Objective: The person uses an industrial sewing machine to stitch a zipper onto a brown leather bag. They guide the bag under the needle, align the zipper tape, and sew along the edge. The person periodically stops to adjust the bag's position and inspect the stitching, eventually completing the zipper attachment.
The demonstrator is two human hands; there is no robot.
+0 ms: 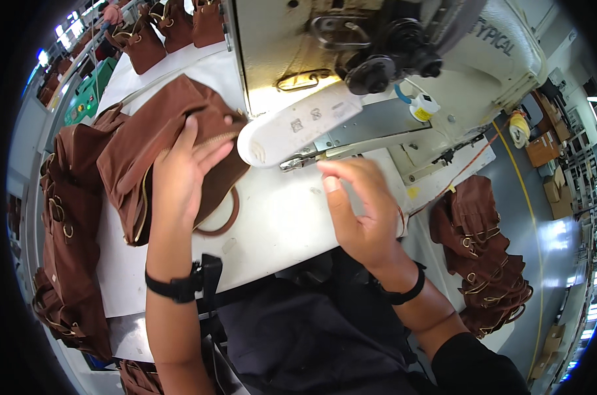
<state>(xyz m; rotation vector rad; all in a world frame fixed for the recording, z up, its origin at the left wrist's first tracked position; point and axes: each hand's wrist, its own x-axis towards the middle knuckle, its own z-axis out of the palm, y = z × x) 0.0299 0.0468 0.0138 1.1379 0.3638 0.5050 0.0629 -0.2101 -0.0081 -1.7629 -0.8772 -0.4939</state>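
- The left hand (183,172) lies against a brown bag (144,131), fingers extended over its upper side near the zip (216,139); whether it pinches any fabric, I cannot tell.
- The right hand (364,207) is just beside the metal presser foot (298,163) of a sewing machine (502,72), fingers curled, thumb bent toward the index finger; whether anything thin is between them, I cannot tell.
- The bag lies tilted on the white desk (278,220), left of the machine's rounded white cover (278,135); its loop handle (227,220) sits on the desk, right of the left forearm.
- Around them: more brown bags (74,224) heaped along the left side, another pile (482,257) at the right, several more (170,26) at the far end; a small white bottle (424,107) with a yellow label stands on the machine.
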